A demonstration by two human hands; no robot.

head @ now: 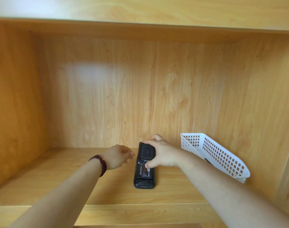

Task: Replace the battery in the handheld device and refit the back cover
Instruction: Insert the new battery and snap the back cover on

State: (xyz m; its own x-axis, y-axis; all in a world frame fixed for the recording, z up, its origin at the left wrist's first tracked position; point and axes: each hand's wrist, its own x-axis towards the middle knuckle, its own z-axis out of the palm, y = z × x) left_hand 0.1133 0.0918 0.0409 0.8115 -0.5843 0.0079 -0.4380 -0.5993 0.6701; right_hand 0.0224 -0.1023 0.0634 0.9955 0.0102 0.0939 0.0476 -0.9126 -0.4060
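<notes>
- We have the handheld device (pixel 144 167) lying face down on the wooden shelf (pixel 58 186), in the middle, lengthwise away from us, so its open back faces up for the work.
- Our right hand (pixel 161 153) spans its far half, fingers (pixel 148 142) hooked over the far end and thumb pressing at the battery's upper edge; we judge this steadies the body while seating the battery (pixel 144 172).
- Our left hand (pixel 118 156), with a beaded bracelet (pixel 99 163) at the wrist, hovers just beside the device, fingers loosely curled, gripping nothing.
- The device is black and the labelled battery sits exposed in its bay; the cover is not fitted.
- A white basket (pixel 214 153) leans against the right wall.
</notes>
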